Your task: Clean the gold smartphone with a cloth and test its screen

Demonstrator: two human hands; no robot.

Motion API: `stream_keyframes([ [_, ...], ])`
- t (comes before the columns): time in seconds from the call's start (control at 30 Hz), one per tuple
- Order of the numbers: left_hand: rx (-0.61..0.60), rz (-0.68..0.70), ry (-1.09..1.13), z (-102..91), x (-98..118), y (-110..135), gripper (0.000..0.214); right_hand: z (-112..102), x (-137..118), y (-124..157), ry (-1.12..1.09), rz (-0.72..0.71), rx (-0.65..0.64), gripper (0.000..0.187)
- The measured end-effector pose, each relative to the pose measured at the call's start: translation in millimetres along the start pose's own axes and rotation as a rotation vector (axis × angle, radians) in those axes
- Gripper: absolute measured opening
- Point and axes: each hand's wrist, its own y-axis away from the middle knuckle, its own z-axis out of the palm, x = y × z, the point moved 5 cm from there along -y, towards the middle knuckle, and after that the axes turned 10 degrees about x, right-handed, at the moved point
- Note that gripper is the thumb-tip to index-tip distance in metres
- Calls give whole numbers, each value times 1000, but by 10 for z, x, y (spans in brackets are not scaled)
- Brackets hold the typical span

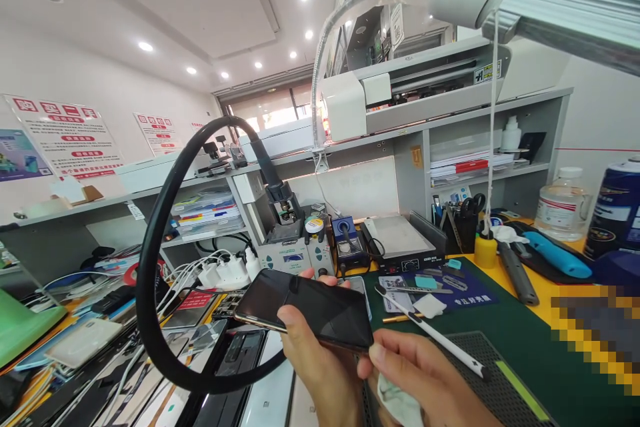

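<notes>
Closest to the camera, a crumpled white cloth (400, 403) is pinched in the right hand (425, 373). Just left of it, a dark phone (305, 310) is gripped from beneath by the left hand (317, 363), screen up. Beyond the right hand, a white pen-like tool (435, 333) lies on the green mat (525, 347).

The left hand (320, 360) is raised palm-up, fingers curled in a grip. The right hand (425, 380) sits just beside it, fingers bent inward, knuckles up.

One head-worn view, close above the workbench (505, 340), facing forward, seemingly tilted up toward the shelves (400, 127).
</notes>
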Motion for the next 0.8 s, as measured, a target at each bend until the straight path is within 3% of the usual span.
stream_keyframes([
  [0.13, 13, -24, 8, 6, -12, -2, 80, -46, -4, 10, -16, 52, 46, 55],
  [0.33, -3, -48, -29, -12, -11, -16, 79, -2, -85, 3, -58, 20, -8, 58],
  [0.6, -303, -132, -13, 53, 24, 144, 80, -97, -177, -76, -153, -43, 44, 50],
  [0.8, -375, -54, -173, 69, -22, 115, 77, -145, -173, -94, -156, -25, 51, 40],
])
